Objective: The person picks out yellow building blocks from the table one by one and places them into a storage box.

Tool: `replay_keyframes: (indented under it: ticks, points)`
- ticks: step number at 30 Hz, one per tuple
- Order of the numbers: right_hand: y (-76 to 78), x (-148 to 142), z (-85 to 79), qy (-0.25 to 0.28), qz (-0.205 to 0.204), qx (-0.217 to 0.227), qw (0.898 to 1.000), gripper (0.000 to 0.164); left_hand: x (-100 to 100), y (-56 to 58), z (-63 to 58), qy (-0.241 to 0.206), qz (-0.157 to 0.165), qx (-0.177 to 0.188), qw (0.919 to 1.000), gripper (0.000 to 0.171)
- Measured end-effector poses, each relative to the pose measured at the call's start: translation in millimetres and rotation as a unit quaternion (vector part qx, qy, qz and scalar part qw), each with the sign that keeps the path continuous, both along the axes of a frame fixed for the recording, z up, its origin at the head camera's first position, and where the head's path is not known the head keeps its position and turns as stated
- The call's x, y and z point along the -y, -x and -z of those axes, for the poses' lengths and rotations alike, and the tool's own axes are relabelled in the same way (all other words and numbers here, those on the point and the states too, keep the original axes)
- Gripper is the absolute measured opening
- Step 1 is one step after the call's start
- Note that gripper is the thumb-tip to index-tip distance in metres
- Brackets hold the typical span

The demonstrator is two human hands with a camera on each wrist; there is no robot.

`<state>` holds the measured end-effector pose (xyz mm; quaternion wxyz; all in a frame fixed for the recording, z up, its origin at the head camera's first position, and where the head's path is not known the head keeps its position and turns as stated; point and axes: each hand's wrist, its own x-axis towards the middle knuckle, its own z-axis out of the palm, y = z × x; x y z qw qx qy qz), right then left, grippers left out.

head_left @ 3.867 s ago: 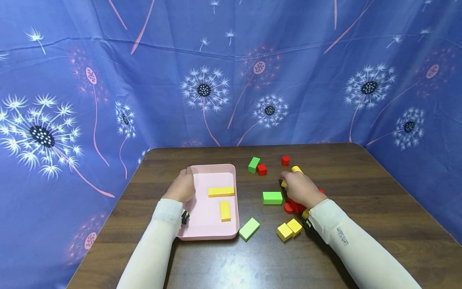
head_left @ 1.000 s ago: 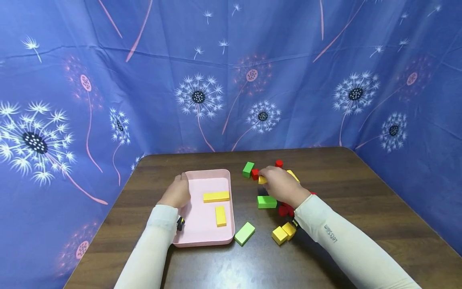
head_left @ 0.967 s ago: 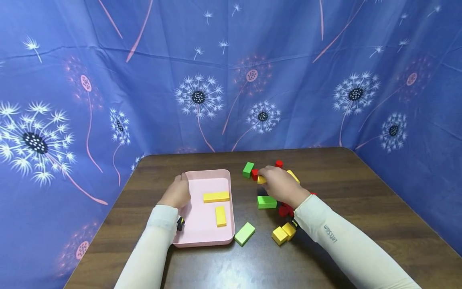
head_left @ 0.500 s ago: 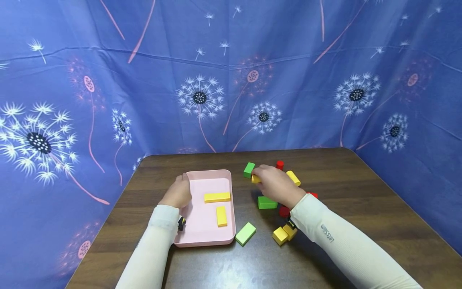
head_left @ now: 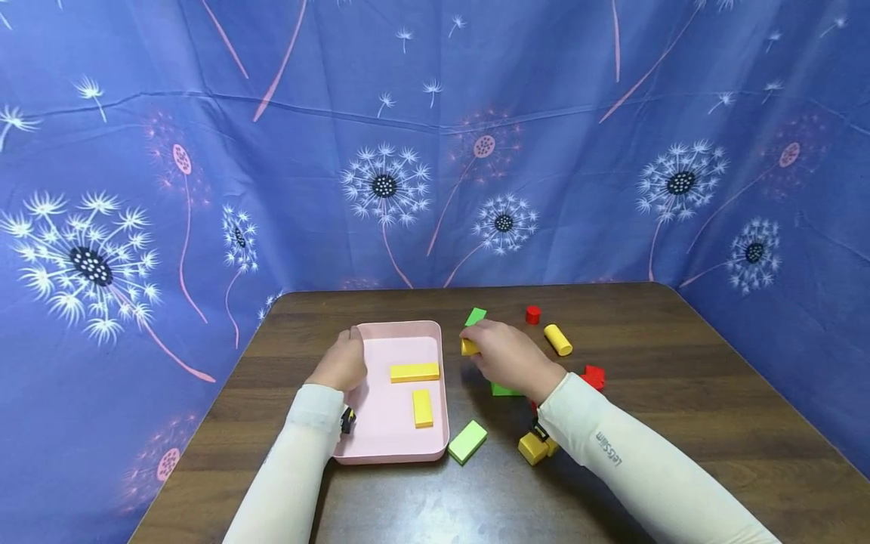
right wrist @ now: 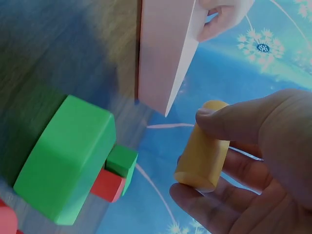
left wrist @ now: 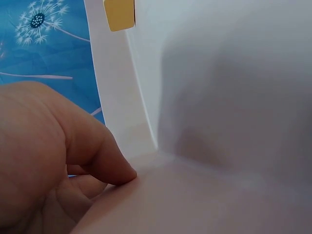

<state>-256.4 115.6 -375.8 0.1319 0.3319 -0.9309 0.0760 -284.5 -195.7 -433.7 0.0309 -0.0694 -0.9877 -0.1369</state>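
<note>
My left hand [head_left: 342,363] pinches the left wall of a pink tray [head_left: 381,431] near its far corner. In the left wrist view, the thumb and fingers [left wrist: 105,151] lie over the rim. Inside the tray are a long yellow block [head_left: 414,372] and a shorter yellow block [head_left: 423,409]. My right hand [head_left: 513,359] is just right of the tray, holding a yellow cylinder [right wrist: 202,153] between thumb and fingers. Beneath that hand and partly hidden lies a green block [right wrist: 68,156]; a smaller green block [head_left: 476,315] shows beyond it.
A light green block [head_left: 467,442] lies by the tray's near right corner. Yellow cubes [head_left: 533,449] are partly behind the right wrist. Farther right are another yellow cylinder [head_left: 558,340], a red cylinder [head_left: 533,315] and red blocks [head_left: 593,376]. A blue patterned cloth [head_left: 435,189] hangs behind the table.
My right hand has moved left from the cluster of blocks toward the tray, carrying the yellow cylinder. The left hand keeps its grip on the tray. The head view has shifted slightly.
</note>
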Motion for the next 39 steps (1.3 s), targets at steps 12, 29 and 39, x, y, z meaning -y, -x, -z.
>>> replay_keyframes:
  ticks: [12,29,39]
  points:
    - [-1.1,14.9,2.1,-0.014,-0.014,-0.006,1.000,0.038,-2.1,1.0,3.8,0.003,0.006,-0.001,1.0000,0.063]
    - [-3.7,30.0,-0.8,-0.021,-0.026,0.006,0.999,0.041,0.1,1.3,6.1,0.000,-0.001,-0.002,1.0000,0.064]
    - [-4.2,34.7,-0.6,-0.026,-0.038,0.016,0.999,0.044,0.6,2.6,2.1,0.001,-0.003,0.007,1.0000,0.064]
